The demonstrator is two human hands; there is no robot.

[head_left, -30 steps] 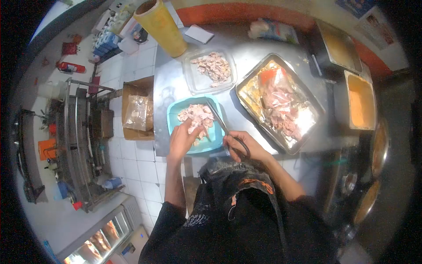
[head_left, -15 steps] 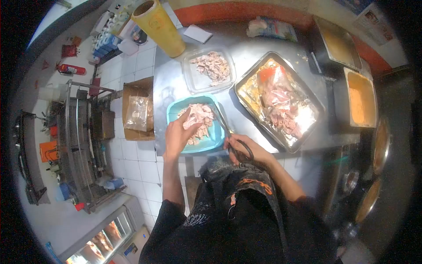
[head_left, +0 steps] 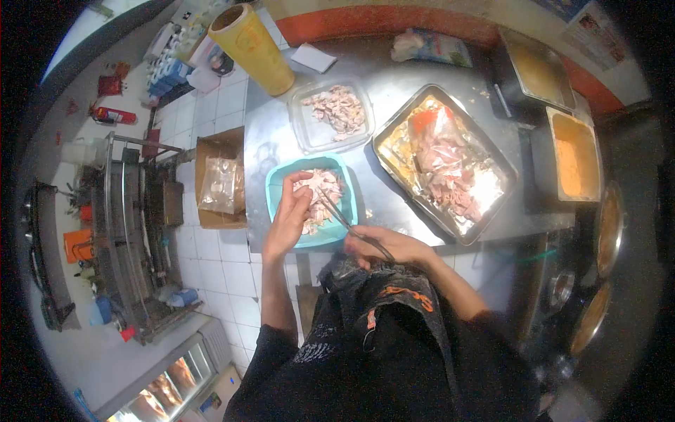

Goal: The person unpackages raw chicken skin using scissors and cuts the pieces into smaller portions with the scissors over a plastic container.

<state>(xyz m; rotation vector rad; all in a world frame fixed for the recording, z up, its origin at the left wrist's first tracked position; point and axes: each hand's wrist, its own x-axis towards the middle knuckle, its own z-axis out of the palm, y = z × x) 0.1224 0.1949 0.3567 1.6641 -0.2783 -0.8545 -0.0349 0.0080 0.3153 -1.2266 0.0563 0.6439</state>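
A turquoise plastic basin (head_left: 273,184) holding cut pale meat (head_left: 325,184) sits at the table's near edge. My left hand (head_left: 288,214) is over its left side, fingers curled around a piece of meat that they largely hide. Around the handles of a pair of dark scissors (head_left: 333,209), my right hand (head_left: 390,243) is closed at the basin's lower right. The blades reach over the basin to the meat near my left fingertips. Behind the basin stands a clear plastic container (head_left: 304,133) with more meat pieces (head_left: 339,111).
To the right is a metal tray (head_left: 500,165) with a bigger portion of meat (head_left: 450,158) and plastic wrap. A yellow film roll (head_left: 256,53) stands at the back left, near a white pad (head_left: 314,58). Deep metal pans (head_left: 573,158) line the right; a cardboard box (head_left: 211,144) is left.
My right hand has moved left, bringing the scissor blades over the basin to the meat. The large piece at my left fingers shows less now, and those fingers are more curled.
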